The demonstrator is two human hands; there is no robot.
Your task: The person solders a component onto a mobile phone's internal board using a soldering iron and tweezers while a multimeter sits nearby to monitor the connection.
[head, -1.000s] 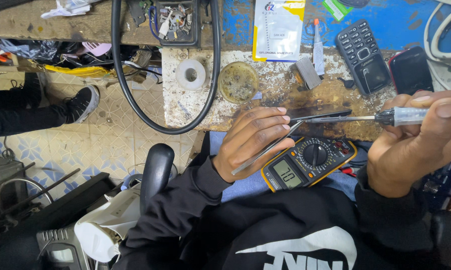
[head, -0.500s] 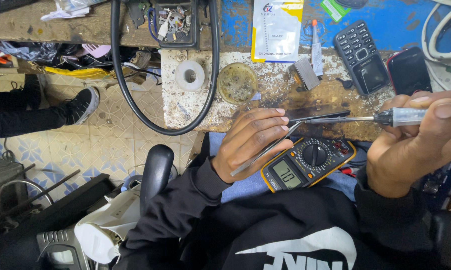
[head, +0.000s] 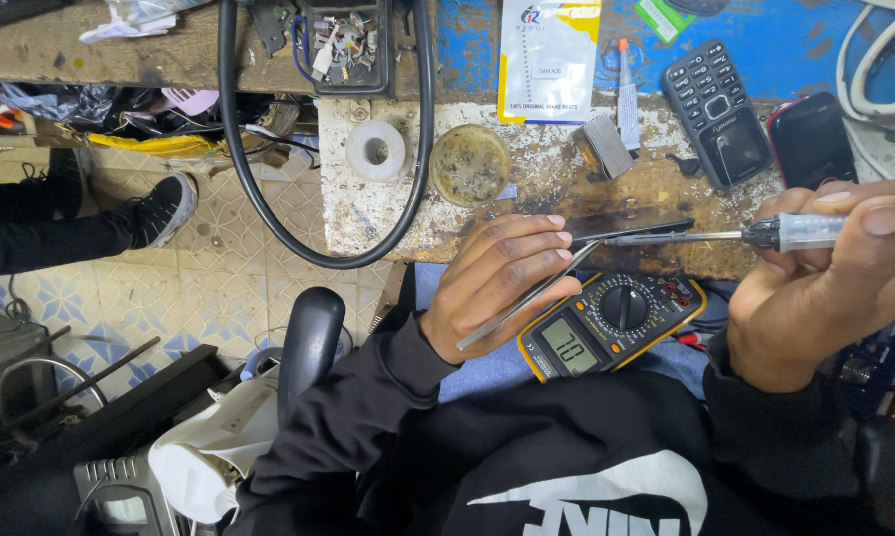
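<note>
Two hands busy: left hand (head: pixel 497 288) grips tweezers (head: pixel 527 298), right hand (head: pixel 825 278) grips soldering iron (head: pixel 725 236)

The person wears a black long-sleeved sweatshirt (head: pixel 527 467) with a large white printed emblem across the chest. Its ribbed cuffs end at the wrists, leaving the left hand (head: pixel 497 283) and right hand (head: pixel 815 283) bare.

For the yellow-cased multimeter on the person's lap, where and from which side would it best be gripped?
Probably across the long edges of the yellow-cased multimeter, near its display end, coming from above. It lies face up and tilted on the blue cloth, with both long edges exposed there. The left hand, holding metal tweezers, crowds its upper left corner, so the lower part is freer.
</note>
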